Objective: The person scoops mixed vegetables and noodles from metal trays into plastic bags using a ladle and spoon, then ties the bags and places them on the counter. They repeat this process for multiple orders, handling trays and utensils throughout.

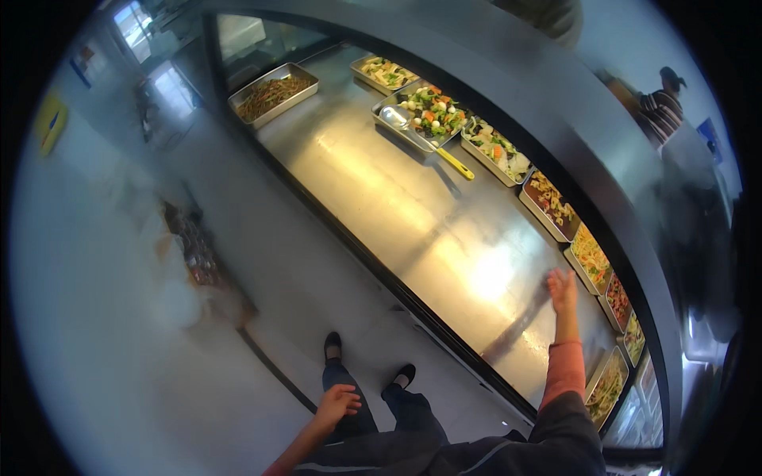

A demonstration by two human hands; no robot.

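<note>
My right hand (562, 289) reaches over the steel counter (381, 196) of a food display case, near a metal tray of shredded vegetables (589, 256); it holds nothing. Low in the view, my left hand (339, 404) hangs empty above my legs, its fingers somewhat bent and apart. A steel serving spoon with a yellow handle (455, 163) rests across a tray of mixed vegetables with small white balls (431, 110). Other metal trays of food line the far edge. A tray of brown shredded food (274, 97) stands apart at the upper left, and one of pale strips (607, 387) at the lower right.
The black front edge (357, 247) of the case runs diagonally beside me. A dark curved frame (601, 220) borders the far side. Beyond it, at the upper right, is a person in a striped top (662, 113). Blurred dark goods (196, 250) are at the left.
</note>
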